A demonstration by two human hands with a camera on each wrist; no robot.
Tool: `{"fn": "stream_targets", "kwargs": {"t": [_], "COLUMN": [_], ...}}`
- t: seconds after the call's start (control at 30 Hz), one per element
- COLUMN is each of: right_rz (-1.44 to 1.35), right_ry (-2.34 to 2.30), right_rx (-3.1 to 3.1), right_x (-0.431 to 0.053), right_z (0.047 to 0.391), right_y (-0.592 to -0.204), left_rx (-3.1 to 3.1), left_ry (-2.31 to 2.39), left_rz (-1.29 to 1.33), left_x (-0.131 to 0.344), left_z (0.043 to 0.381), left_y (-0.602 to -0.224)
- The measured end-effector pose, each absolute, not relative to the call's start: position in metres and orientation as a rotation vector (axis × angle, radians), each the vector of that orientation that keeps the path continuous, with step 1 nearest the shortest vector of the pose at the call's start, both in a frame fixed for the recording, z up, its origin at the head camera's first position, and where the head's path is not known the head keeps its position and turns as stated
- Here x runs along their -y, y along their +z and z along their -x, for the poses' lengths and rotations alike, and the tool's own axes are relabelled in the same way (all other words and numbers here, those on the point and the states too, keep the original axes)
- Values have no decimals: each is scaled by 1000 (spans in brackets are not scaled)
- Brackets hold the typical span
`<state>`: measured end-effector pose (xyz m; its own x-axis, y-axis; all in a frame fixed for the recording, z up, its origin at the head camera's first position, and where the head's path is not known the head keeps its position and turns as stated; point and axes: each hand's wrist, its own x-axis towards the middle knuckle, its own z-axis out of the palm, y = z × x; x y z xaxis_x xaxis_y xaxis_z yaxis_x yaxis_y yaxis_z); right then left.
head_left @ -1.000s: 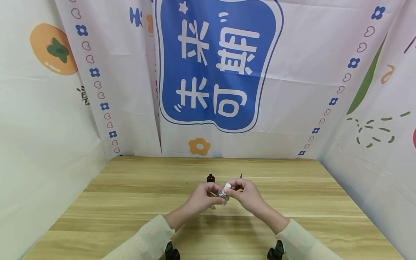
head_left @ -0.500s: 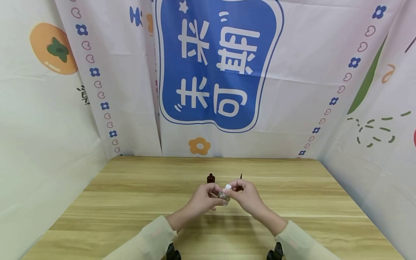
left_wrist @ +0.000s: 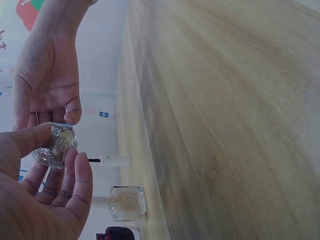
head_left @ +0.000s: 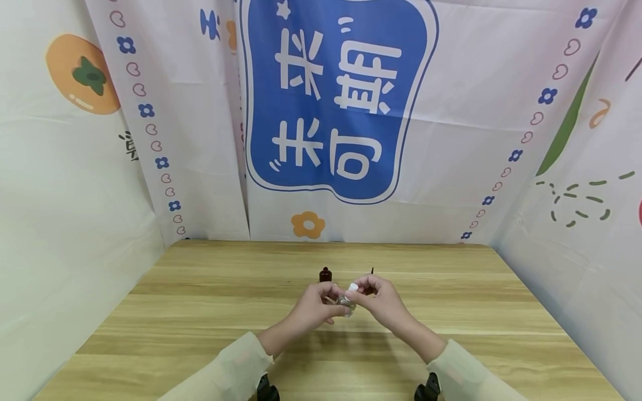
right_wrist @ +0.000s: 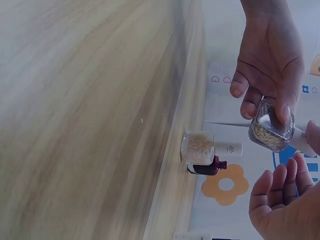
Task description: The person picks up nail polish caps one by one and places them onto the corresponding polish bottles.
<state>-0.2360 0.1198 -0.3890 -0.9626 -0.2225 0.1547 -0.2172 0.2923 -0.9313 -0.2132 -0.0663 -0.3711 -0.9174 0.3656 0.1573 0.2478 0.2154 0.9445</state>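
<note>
My left hand (head_left: 313, 307) holds a small clear glass nail polish bottle (right_wrist: 272, 129) with glitter inside, raised above the table. At its top, the thumb and fingers of my right hand (head_left: 379, 301) pinch the white cap (head_left: 353, 287). The bottle leans, its cap toward the right hand. Behind the hands stands a dark red nail polish bottle (head_left: 325, 275) without a cap. Beside it in the wrist views is another glitter bottle (right_wrist: 198, 148) with a white cap. A white brush cap (left_wrist: 115, 161) stands on the table, its black brush pointing up.
The wooden table (head_left: 210, 312) spreads out around the hands. Printed cloth (head_left: 451, 139) hangs behind it and along both sides. Black wrist mounts (head_left: 426, 387) sit below the sleeves.
The held bottle and its white cap have shifted slightly to the right and changed tilt a little. Both hands keep their grip, and the things on the table stay put.
</note>
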Motion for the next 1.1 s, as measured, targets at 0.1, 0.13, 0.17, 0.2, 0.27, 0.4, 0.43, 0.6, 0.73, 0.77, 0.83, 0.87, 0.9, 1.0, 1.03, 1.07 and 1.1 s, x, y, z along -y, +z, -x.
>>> {"fn": "stream_targets", "kwargs": {"t": [0.1, 0.13, 0.17, 0.2, 0.27, 0.4, 0.43, 0.6, 0.73, 0.77, 0.83, 0.87, 0.9, 1.0, 1.03, 1.07, 1.1], "right_rz": [456, 466, 476, 487, 500, 486, 486, 495, 510, 503, 496, 483, 462, 441, 435, 429, 430], "right_ry": [-1810, -1808, -1805, -1803, -1801, -1794, -1793, -1780, -1759, -1755, -1753, -1750, -1746, -1752, -1751, -1751, -1753], "right_rx": [-2515, -2512, -2511, -2514, -2523, -2548, -2552, -2565, -2591, -2600, -2616, -2626, -2635, -2650, -2655, -2655, -2656], "right_x": [-122, -123, -124, -125, -126, -128, -128, -126, -125, -126, -127, -128, -129, -132, -134, -135, -136], "right_z": [237, 238, 239, 240, 241, 242, 242, 229, 218, 217, 218, 220, 222, 233, 236, 239, 241], "right_y": [-391, -392, -393, -394, -396, -397, -397, -382, -369, -369, -370, -373, -376, -389, -394, -398, -400], "left_rx": [-2359, -2357, -2354, -2350, -2341, -2320, -2316, -2340, -2373, -2383, -2405, -2419, -2435, -2483, -2497, -2508, -2517], "left_ry": [1817, 1817, 1816, 1819, 1828, 1842, 1843, 1830, 1817, 1814, 1805, 1798, 1793, 1771, 1763, 1757, 1751], "left_rz": [-594, -588, -578, -575, -569, -575, -577, -580, -563, -559, -553, -551, -552, -564, -571, -576, -581], "left_x": [65, 65, 65, 64, 64, 62, 62, 59, 55, 54, 51, 50, 49, 46, 44, 43, 42], "left_z": [216, 218, 221, 224, 231, 239, 240, 240, 240, 240, 241, 241, 241, 242, 243, 243, 244], "left_y": [-376, -379, -383, -388, -398, -410, -411, -414, -415, -415, -416, -416, -417, -418, -418, -418, -418]}}
